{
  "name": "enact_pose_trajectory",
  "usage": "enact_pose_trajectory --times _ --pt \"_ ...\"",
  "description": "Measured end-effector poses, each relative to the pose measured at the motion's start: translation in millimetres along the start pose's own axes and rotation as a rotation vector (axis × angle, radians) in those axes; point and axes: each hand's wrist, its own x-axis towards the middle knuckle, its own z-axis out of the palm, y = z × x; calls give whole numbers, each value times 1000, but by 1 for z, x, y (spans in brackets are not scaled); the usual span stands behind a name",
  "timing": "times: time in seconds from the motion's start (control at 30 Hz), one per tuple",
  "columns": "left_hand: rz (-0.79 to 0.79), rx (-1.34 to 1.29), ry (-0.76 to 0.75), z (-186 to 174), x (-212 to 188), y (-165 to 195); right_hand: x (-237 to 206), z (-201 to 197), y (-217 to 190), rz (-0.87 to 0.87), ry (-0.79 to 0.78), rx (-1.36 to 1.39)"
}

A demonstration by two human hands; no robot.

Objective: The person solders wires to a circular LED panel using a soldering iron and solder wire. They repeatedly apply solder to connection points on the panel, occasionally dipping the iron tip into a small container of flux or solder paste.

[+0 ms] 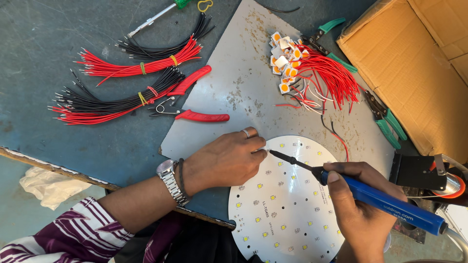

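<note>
Soldering iron: we find one blue-handled soldering iron (375, 197) gripped in the right hand (363, 214), fingers closed round the handle near its front end.
Iron axis: its long axis runs from lower right up to upper left, with the dark tip at the upper left rim of the board.
Board: one round white LED board (285, 204) lies on the surface (58, 39), partly over the grey metal sheet (234, 83); it sits directly in front of us, between the two hands.
Left hand: the left hand (226, 158) rests curled at the board's upper left edge, fingertips pinched together; we cannot tell whether it holds anything fine.
Key relation: the iron tip points at the left fingertips and stands just beside them, apart by a small gap; the left hand is the nearer to that spot on the rim.
Wire bundles: we count three banded bundles of red and black wire (141, 65) at upper left.
Wired LED pieces: one loose heap of small square pieces with red leads (307, 68); too tangled to count.
Hand tools: one red-handled pliers (192, 97), two green-handled cutters (387, 122), one screwdriver (156, 17).
Other: one cardboard box (419, 63) at upper right.
</note>
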Motion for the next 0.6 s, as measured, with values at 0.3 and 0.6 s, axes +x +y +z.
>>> enact_pose_trajectory --times 0.3,0.6 --pt "-11 15 -29 1 1 1 2 3 -1 21 -12 -31" --pt "-20 -7 -7 0 1 2 9 4 -11 17 -63 -44"
